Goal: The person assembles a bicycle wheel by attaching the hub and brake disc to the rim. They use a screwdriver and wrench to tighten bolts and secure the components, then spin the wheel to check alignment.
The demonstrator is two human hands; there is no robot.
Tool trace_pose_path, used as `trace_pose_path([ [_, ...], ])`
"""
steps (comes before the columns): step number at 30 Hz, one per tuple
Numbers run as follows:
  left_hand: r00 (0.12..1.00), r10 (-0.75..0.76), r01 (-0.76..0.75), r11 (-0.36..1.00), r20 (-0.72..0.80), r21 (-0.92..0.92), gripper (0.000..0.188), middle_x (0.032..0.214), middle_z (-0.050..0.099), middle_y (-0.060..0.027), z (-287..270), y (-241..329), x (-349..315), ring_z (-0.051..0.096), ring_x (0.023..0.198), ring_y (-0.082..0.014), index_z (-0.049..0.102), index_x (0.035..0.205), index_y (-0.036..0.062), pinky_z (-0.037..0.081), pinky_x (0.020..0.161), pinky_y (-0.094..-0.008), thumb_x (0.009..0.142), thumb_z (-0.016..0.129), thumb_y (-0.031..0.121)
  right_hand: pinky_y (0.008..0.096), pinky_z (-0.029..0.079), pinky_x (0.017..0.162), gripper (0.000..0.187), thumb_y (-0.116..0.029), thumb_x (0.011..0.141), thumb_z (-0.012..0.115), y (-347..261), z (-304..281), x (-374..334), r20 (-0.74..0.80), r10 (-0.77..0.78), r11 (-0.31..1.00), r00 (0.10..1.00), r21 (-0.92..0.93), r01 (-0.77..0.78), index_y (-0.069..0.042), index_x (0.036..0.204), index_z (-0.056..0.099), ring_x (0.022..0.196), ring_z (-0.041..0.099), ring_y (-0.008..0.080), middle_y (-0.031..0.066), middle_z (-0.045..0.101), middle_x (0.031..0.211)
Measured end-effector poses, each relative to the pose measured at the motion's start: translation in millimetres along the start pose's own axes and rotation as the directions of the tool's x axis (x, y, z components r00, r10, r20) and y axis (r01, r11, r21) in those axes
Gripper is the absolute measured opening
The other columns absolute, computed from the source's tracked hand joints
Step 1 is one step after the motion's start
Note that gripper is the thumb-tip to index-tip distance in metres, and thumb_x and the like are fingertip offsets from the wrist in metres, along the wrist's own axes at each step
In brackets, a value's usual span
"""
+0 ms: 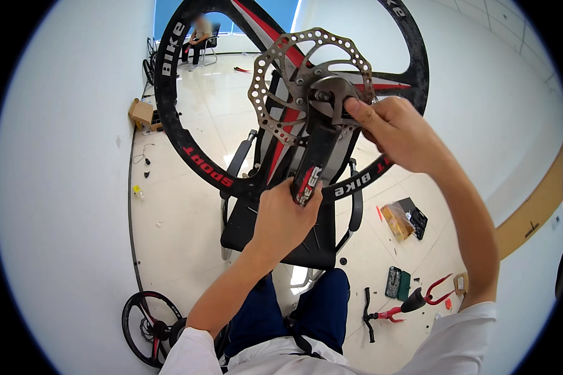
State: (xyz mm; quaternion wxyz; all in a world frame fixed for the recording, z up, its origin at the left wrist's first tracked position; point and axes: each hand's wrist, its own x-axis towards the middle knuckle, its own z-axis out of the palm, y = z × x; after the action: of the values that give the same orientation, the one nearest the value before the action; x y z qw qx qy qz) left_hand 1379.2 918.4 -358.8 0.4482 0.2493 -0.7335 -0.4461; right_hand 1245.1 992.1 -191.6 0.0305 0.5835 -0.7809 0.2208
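A bicycle wheel (pixel 169 106) with a black rim and red, white and black spokes stands upright in front of me, over a black armchair. The perforated brake disc (pixel 270 112) on its hub faces me. Across the hub lies what looks like an adjustable wrench (pixel 319 147), its grey metal jaws at the hub centre and its black handle slanting down. My left hand (pixel 288 212) is wrapped round the lower handle. Against the side of the wrench head, my right hand (pixel 394 131) presses its thumb, with its other fingers partly hidden behind.
The black chair seat (pixel 275 240) holds slim tools. On the floor at right lie a red bicycle frame (pixel 391 312), a green toolbox (pixel 403 284) and a yellow box (pixel 397 222). A second wheel (pixel 131 322) stands lower left. A cardboard box (pixel 142 112) and a seated person (pixel 200 34) are farther back.
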Motion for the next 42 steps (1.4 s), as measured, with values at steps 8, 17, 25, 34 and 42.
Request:
trace_pose_path([
  [8,1.0,-0.012,0.012,1.0,-0.006,-0.028,0.039,0.049,0.047,-0.003,9.1,0.2,-7.6,0.04,0.045,-0.0082,0.054,0.065,-0.0014,0.034,0.044,-0.03,0.091,0.068,0.024,0.0388,0.033,0.047,0.076,-0.056,0.099,0.044,15.6,10.8,-8.2,-0.025,-0.114,0.989,0.993,0.094,0.116,0.006,0.056,0.046,0.044,0.034,0.0222,0.01,0.036,0.046],
  [17,1.0,-0.012,0.012,1.0,0.014,-0.013,0.035,0.051,0.054,-0.0096,10.4,6.5,-18.6,0.053,0.045,-0.0179,0.059,0.071,-0.0036,0.041,0.046,-0.0325,0.089,0.069,0.025,0.0368,0.034,0.047,0.074,-0.062,0.088,0.059,-14.9,-59.0,3.0,0.082,-0.171,0.841,0.982,-0.507,0.189,0.005,0.058,0.058,0.043,0.038,0.0199,0.0093,0.034,0.045],
  [25,0.997,0.006,0.0,0.997,0.073,-0.08,0.034,0.051,0.054,-0.0085,10.1,3.9,-21.8,0.053,0.044,-0.0165,0.06,0.071,-0.0033,0.041,0.047,-0.0312,0.088,0.069,0.025,0.0276,0.03,0.048,0.056,-0.049,0.06,0.088,-81.8,-88.6,30.3,0.116,-0.2,0.557,0.973,-0.803,0.21,-0.002,0.06,0.057,0.046,0.037,0.0133,-0.0012,0.037,0.045],
  [34,0.989,0.098,-0.092,0.994,0.108,-0.052,0.036,0.051,0.052,-0.009,13.8,9.4,-21.6,0.049,0.043,-0.0169,0.06,0.07,-0.0039,0.039,0.047,-0.0336,0.088,0.07,0.026,0.0288,0.039,0.078,0.045,-0.043,0.082,0.072,-141.8,-81.3,-15.8,0.509,-0.534,-0.285,0.675,-0.86,0.424,-0.004,0.062,0.06,0.063,0.055,0.0155,0.0001,0.062,0.063],
  [42,0.996,0.076,-0.076,0.997,0.037,-0.015,0.038,0.051,0.052,-0.0108,0.5,-2.9,-12.6,0.05,0.045,-0.0182,0.059,0.069,-0.0046,0.04,0.048,-0.0348,0.088,0.069,0.027,0.0258,0.029,0.052,0.046,-0.038,0.062,0.088,-68.3,-73.0,-15.7,-0.105,-0.557,0.783,0.824,-0.396,0.479,-0.005,0.077,0.06,0.046,0.037,0.0104,-0.0036,0.041,0.049],
])
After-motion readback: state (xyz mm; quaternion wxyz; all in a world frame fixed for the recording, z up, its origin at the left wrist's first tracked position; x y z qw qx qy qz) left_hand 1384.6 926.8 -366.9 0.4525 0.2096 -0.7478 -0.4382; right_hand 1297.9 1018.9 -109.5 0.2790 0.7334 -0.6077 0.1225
